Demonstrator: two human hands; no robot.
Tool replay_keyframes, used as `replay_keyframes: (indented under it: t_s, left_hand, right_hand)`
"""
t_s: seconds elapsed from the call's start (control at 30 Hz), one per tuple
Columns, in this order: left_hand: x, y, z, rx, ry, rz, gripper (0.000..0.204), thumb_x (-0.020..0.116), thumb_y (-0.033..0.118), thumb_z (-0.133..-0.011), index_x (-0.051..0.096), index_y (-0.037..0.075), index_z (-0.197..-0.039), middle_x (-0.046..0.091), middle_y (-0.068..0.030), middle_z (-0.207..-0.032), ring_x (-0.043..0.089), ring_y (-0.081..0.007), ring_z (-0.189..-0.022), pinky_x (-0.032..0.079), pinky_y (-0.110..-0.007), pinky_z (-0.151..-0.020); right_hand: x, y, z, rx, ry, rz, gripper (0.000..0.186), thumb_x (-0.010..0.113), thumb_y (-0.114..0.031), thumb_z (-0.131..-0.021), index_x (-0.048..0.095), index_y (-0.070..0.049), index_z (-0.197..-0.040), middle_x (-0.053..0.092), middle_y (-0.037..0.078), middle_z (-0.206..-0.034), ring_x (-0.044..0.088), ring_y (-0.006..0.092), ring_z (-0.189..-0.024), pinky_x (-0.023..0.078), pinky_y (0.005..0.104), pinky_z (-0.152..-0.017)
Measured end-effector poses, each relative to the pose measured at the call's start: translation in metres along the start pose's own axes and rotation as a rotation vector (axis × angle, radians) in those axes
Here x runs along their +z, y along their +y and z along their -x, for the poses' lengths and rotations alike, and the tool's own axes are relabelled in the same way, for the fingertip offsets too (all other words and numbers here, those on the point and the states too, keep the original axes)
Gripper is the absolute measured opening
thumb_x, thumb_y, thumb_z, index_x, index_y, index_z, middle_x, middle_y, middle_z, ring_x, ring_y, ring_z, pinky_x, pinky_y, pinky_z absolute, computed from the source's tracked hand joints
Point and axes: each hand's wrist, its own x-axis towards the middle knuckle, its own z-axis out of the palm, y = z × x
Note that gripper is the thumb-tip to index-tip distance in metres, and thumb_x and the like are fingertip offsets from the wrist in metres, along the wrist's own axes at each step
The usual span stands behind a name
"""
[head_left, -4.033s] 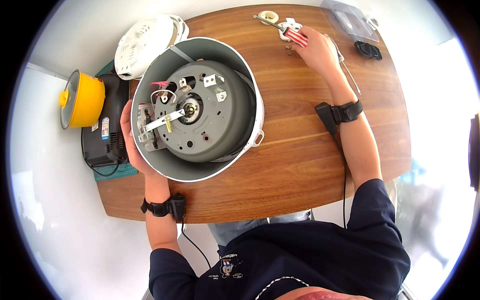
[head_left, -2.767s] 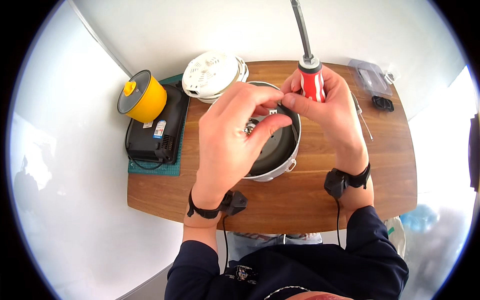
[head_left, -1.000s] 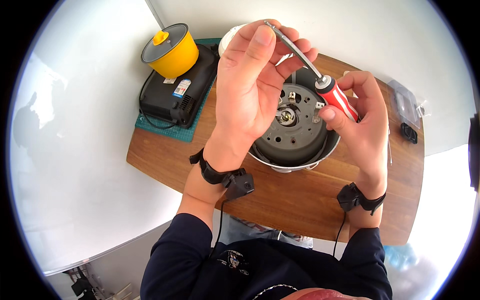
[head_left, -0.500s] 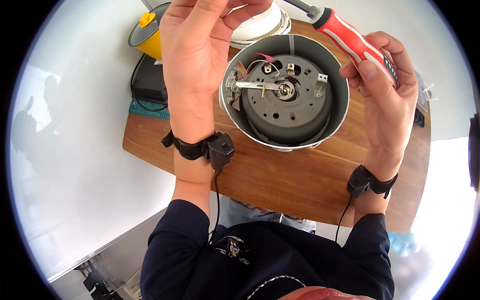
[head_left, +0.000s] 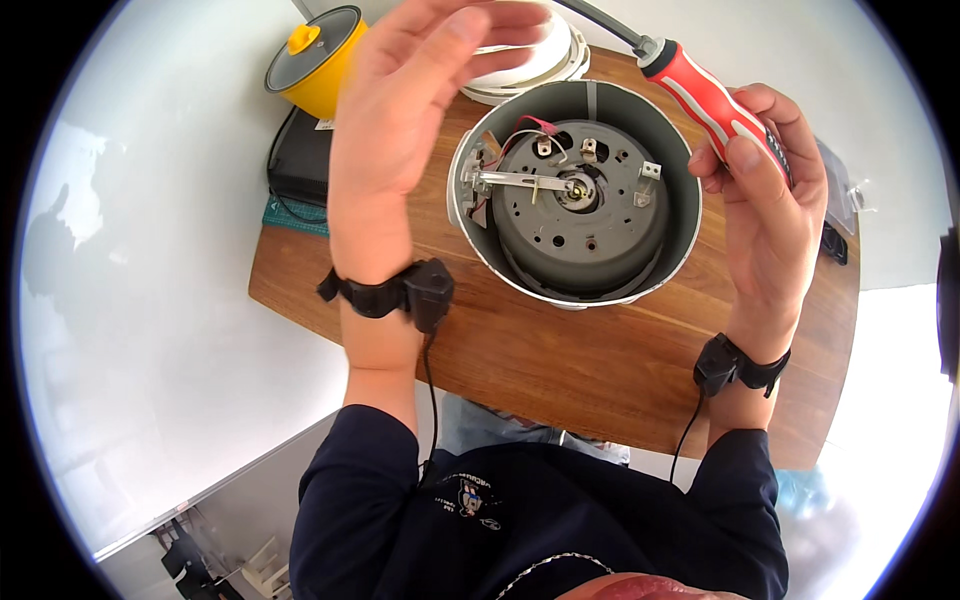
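Observation:
My right hand [head_left: 770, 185] grips a screwdriver [head_left: 705, 98] by its red and grey handle, with the shaft pointing up and left past the top edge, so its tip is hidden. My left hand [head_left: 405, 105] is raised, slightly blurred, fingers apart and nothing seen in it. Between and below the hands stands a round, opened appliance housing [head_left: 690, 215] with a white outer rim. Inside it sits a grey metal drum [head_left: 575, 235] with holes and small brackets. A metal lever [head_left: 520, 180] reaches to its centre, and red and white wires [head_left: 530, 125] run at the left.
Behind the housing, a round white part [head_left: 545, 70] rests on the wooden table [head_left: 560, 360]. At the far left are a yellow pot [head_left: 318, 85] with a lid, a black device [head_left: 300, 165] and a green mat [head_left: 295, 215]. A black item [head_left: 833, 243] lies at the right edge.
My left hand has shifted a little left, with its fingers spreading. The screwdriver in my right hand sits slightly lower in the picture. The housing appears shifted slightly right and down.

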Motion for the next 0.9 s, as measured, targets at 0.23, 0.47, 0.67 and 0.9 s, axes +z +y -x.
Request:
replay_keyframes:
  t_s: [0.23, 0.47, 0.67, 0.9]
  left_hand:
    - [-0.051, -0.06, 0.061, -0.181, 0.306, -0.343, 0.037, 0.048, 0.028, -0.11, 0.06, 0.001, -0.131, 0.068, -0.0173, -0.129, 0.067, -0.025, -0.11, 0.053, -0.037, -0.099]
    - [-0.017, -0.096, 0.089, -0.28, 0.337, 0.253, 0.066, 0.031, 0.052, -0.11, 0.039, -0.001, -0.149, 0.046, -0.0217, -0.151, 0.049, -0.0304, -0.136, 0.044, -0.045, -0.113]
    - [-0.001, -0.102, 0.102, -0.251, 0.317, 0.267, 0.068, 0.035, 0.051, -0.109, 0.031, 0.001, -0.155, 0.045, -0.0184, -0.152, 0.048, -0.0298, -0.139, 0.044, -0.046, -0.114]
    - [0.001, -0.108, 0.104, -0.19, 0.282, 0.306, 0.067, 0.04, 0.038, -0.102, 0.034, -0.002, -0.155, 0.047, -0.0189, -0.153, 0.05, -0.03, -0.14, 0.044, -0.044, -0.115]
  right_hand:
    - [0.0, -0.013, -0.003, 0.154, 0.018, 0.402, 0.028, 0.07, -0.013, -0.09, 0.068, 0.003, -0.113, 0.072, 0.008, -0.102, 0.067, 0.0122, -0.087, 0.052, 0.0253, -0.078]
    - [-0.001, -0.005, -0.002, 0.158, -0.048, 0.605, 0.024, 0.072, -0.006, -0.086, 0.071, 0.0, -0.109, 0.071, 0.003, -0.099, 0.064, 0.0073, -0.088, 0.05, 0.022, -0.082]
    - [0.01, 0.001, 0.0, 0.226, -0.13, 0.681, 0.023, 0.072, 0.0, -0.083, 0.072, -0.001, -0.106, 0.07, 0.0, -0.095, 0.061, 0.0054, -0.084, 0.049, 0.0207, -0.078]
    - [0.02, 0.003, 0.001, 0.163, -0.129, 0.77, 0.023, 0.071, 0.003, -0.08, 0.071, -0.001, -0.103, 0.069, 0.001, -0.096, 0.062, 0.0072, -0.084, 0.05, 0.0218, -0.077]
